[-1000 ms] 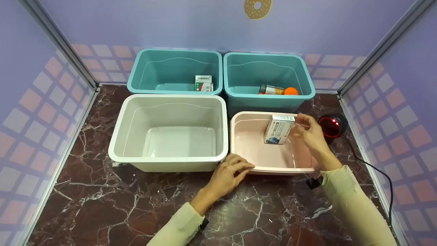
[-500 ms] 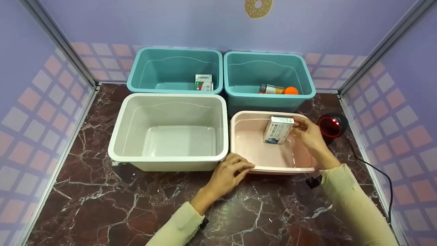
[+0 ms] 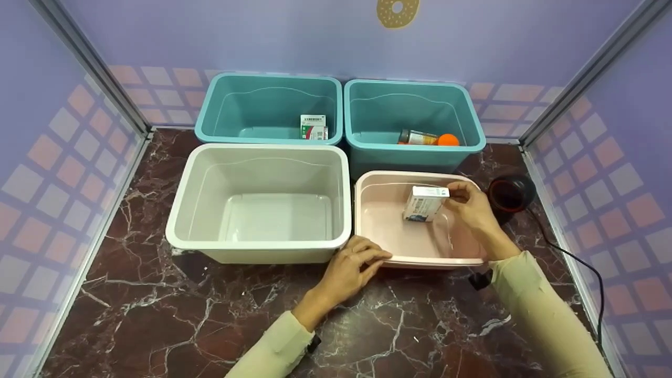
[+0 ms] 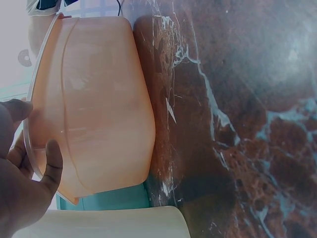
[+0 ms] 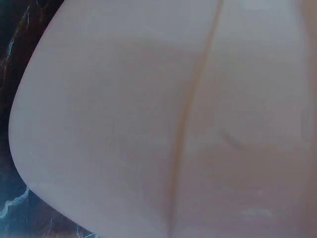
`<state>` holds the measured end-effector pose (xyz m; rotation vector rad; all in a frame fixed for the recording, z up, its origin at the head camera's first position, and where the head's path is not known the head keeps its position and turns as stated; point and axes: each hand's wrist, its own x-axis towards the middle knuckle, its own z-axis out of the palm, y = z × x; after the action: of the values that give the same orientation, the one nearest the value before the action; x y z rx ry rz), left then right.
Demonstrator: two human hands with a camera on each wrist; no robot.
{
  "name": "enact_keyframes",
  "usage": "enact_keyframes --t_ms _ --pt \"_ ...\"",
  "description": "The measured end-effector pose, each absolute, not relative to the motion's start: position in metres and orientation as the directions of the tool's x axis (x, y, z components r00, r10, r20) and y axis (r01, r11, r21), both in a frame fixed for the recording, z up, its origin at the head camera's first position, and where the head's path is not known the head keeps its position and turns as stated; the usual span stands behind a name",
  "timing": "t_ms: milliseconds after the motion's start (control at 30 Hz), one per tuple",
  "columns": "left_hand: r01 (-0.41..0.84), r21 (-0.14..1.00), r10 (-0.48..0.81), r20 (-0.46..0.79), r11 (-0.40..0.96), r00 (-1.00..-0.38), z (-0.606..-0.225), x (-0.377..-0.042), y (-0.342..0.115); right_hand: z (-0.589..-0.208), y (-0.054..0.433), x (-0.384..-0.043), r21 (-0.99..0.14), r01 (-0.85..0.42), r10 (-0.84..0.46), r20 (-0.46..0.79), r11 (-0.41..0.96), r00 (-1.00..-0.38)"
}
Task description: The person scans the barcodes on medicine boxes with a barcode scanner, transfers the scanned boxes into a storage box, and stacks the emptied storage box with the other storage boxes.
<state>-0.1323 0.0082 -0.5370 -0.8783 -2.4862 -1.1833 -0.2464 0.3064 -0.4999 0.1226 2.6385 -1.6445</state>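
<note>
A white medicine box (image 3: 425, 203) with a blue picture near its lower end stands tilted inside the pink bin (image 3: 420, 260). At the box's upper right edge, my right hand (image 3: 473, 211) pinches it with the fingertips, reaching over the bin's right side. My left hand (image 3: 349, 268) grips the front left corner of the pink bin's rim. In the left wrist view, the thumb of the left hand (image 4: 29, 178) lies outside the bin wall while other fingers reach over the rim. Only the pink bin's outer wall (image 5: 114, 124) fills the right wrist view; the hand is hidden there.
Left of the pink bin stands a white bin (image 3: 262, 244). Behind are two teal bins: the left one (image 3: 268, 140) contains medicine boxes (image 3: 313, 127), the right one (image 3: 415, 149) orange-capped bottles (image 3: 421, 138). A black scanner (image 3: 510, 193) with a cable sits at right.
The medicine box has leaned and lowered slightly toward me, with my right hand moving along with it. The scanner's red light has gone out. My left hand stays put.
</note>
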Motion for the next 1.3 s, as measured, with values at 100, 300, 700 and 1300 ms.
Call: enact_keyframes --t_ms 100,300,700,1300 --pt "0.612 0.620 0.412 0.455 0.490 -0.790 -0.537 -0.132 0.008 -0.502 0.307 -0.248 -0.901 0.081 0.016 -0.082 0.425 -0.997" --pt "0.599 0.638 0.415 0.435 0.485 -0.799 -0.537 -0.132 0.009 -0.508 0.310 -0.248 -0.888 0.091 -0.064 -0.134 0.451 -0.989" --pt "0.598 0.634 0.412 0.437 0.490 -0.800 -0.537 -0.131 0.009 -0.506 0.303 -0.245 -0.829 0.069 -0.102 -0.150 0.555 -0.983" --pt "0.621 0.618 0.417 0.461 0.483 -0.783 -0.539 -0.133 0.008 -0.485 0.313 -0.237 -0.841 0.073 -0.037 -0.110 0.536 -0.993"
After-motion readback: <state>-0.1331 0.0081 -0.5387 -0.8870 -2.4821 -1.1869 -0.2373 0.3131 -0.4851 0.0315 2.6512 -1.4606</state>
